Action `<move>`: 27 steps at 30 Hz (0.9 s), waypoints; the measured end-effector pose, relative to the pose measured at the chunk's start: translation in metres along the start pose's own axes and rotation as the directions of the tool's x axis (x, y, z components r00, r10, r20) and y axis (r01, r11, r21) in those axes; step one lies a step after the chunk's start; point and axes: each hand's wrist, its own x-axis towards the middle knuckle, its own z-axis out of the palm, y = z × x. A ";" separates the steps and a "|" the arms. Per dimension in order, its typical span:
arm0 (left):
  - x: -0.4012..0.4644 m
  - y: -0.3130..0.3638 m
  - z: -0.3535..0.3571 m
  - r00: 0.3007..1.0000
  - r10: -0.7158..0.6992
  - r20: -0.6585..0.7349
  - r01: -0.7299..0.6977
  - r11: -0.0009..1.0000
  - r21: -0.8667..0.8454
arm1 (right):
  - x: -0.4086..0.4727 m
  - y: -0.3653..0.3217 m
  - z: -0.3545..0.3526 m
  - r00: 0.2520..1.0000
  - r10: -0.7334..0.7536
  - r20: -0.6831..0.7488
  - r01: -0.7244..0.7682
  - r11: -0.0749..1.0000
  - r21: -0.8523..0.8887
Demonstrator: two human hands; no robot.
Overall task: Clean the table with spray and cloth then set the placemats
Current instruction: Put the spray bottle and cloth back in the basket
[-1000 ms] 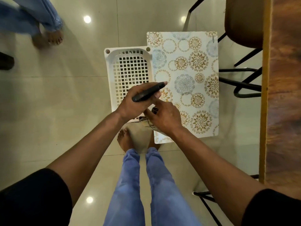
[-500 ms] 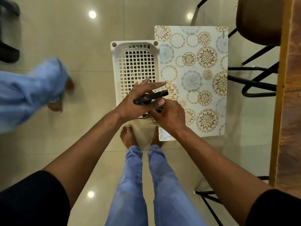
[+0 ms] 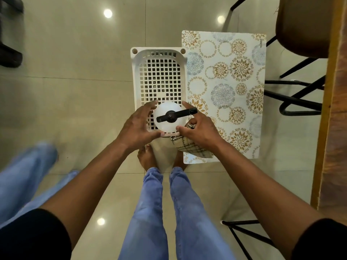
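A white spray bottle [image 3: 169,127] with a black nozzle, seen from above, sits over the near end of a white plastic basket [image 3: 135,76] on the floor. My left hand [image 3: 137,126] is spread beside the bottle's left side with fairly straight fingers, its thumb at the bottle's near edge. My right hand [image 3: 201,130] grips a checked cloth [image 3: 189,147], while its forefinger and thumb touch the bottle's right side. A floral placemat [image 3: 225,81] lies flat to the right of the basket. The wooden table [image 3: 338,128] edge runs down the right side.
A brown chair [image 3: 300,25] with black legs stands by the table at the top right. Another black chair frame [image 3: 242,231] is at the lower right. Another person's blue trouser leg [image 3: 22,175] is at the lower left. My bare feet [image 3: 147,156] stand just before the basket.
My left hand has let go of the black nozzle and opened beside the bottle. The bottle's white body now shows. The other person's leg moved to the lower left.
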 end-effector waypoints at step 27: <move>-0.095 0.082 -0.039 0.919 -0.208 -0.335 0.015 0.868 -0.497 | -0.110 -0.045 -0.090 0.903 -0.030 0.428 -0.263 0.750 0.607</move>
